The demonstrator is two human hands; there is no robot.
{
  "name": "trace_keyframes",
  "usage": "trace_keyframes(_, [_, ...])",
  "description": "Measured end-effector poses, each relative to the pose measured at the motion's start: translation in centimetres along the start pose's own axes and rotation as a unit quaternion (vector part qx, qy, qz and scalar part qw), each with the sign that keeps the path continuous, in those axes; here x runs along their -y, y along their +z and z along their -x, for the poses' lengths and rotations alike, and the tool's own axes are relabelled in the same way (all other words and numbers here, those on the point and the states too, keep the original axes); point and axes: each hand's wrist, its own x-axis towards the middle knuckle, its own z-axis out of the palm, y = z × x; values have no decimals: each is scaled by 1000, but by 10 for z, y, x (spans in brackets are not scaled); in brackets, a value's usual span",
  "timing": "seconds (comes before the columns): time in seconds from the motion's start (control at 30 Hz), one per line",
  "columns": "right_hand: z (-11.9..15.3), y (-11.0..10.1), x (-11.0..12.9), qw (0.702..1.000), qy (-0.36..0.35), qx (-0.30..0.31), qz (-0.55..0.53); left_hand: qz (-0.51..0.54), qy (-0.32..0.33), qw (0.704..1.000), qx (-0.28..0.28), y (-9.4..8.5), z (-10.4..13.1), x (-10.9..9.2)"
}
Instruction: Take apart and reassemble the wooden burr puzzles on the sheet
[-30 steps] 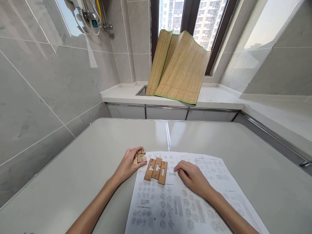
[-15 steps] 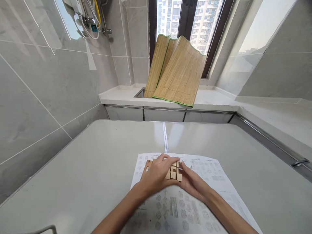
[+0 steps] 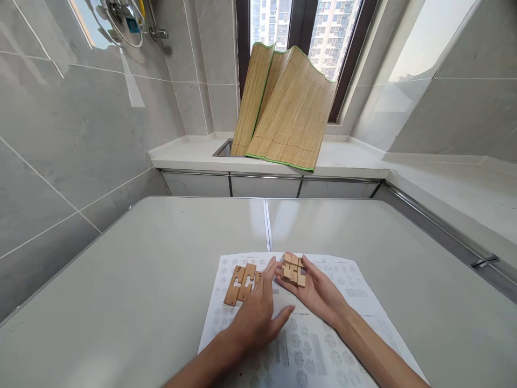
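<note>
My right hand (image 3: 317,291) holds a wooden burr puzzle (image 3: 293,269), a cluster of small pale interlocking blocks, between thumb and fingers. Beside it, my left hand (image 3: 260,310) has its thumb and fingers spread, its fingertips close to the puzzle's left side; whether they touch it I cannot tell. Left of that hand, flat notched wooden pieces (image 3: 234,285) with dark marks lie side by side on the printed sheet (image 3: 343,318). Part of another piece is hidden behind my left fingers.
The sheet, with rows of small drawings, lies on a pale table (image 3: 161,258) with a seam down its middle. Beyond the far edge runs a white ledge (image 3: 181,153), where a folded bamboo mat (image 3: 291,113) leans by the window. Tiled walls stand on both sides.
My left hand has opened and moved off the puzzle, down and slightly left, uncovering the flat pieces. The puzzle stays in my right hand, now tilted. The view has shifted slightly.
</note>
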Motion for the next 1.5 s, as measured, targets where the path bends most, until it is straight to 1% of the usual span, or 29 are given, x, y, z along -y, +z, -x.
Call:
trace_keyframes(0.1, [0, 0, 0, 1000, 2, 0, 6, -52, 13, 999, 2, -5, -3, 11])
trace_keyframes(0.23, [0, 1, -1, 1000, 2, 17, 22, -107, 17, 994, 27, -14, -5, 28])
trace_keyframes(0.3, [1, 2, -1, 999, 0, 26, 34, -137, 14, 990, 14, -19, -6, 32])
trace_keyframes(0.37, [3, 4, -1, 998, 0, 32, 46, -152, 14, 988, -16, -22, -6, 31])
trace_keyframes(0.43, [6, 6, -1, 997, 5, 35, 63, -136, 22, 989, -47, -25, -7, 23])
trace_keyframes(0.5, [9, 9, -1, 995, 20, 40, 89, -95, 38, 992, -72, -27, -7, 13])
trace_keyframes(0.53, [10, 9, -2, 993, 31, 45, 104, -75, 45, 993, -73, -27, -7, 8])
trace_keyframes(0.63, [13, 11, -5, 984, 65, 69, 152, -27, 36, 998, -46, -25, -6, 1])
trace_keyframes(0.73, [14, 10, -8, 972, 90, 101, 193, 11, 8, 1000, -21, -18, -3, 4])
trace_keyframes(0.8, [14, 9, -8, 965, 95, 107, 220, 30, -3, 999, -13, -13, -2, 7])
trace_keyframes(0.87, [14, 8, -7, 958, 84, 92, 258, 41, -11, 999, -10, -10, 0, 10])
trace_keyframes(1.0, [13, 6, -3, 939, 30, 32, 341, 44, -24, 999, -13, -12, 0, 12])
trace_keyframes(1.13, [9, 6, -2, 943, -42, -46, 326, 13, -40, 999, -33, -14, -1, 15])
trace_keyframes(1.2, [7, 5, -1, 944, -74, -77, 312, -3, -33, 999, -26, -13, -2, 16])
trace_keyframes(1.23, [7, 4, -1, 944, -84, -79, 309, -9, -23, 1000, -18, -12, -2, 16])
trace_keyframes(1.3, [6, 3, -1, 946, -82, -61, 308, -17, 3, 1000, -6, -10, -2, 14])
trace_keyframes(1.37, [8, 4, -1, 945, -59, -31, 320, -25, 22, 999, -11, -9, -1, 12])
trace_keyframes(1.43, [10, 8, -2, 938, -35, -1, 345, -36, 31, 998, -34, -9, -1, 9])
trace_keyframes(1.5, [13, 13, -4, 923, -29, 21, 382, -48, 32, 997, -59, -11, -1, 7])
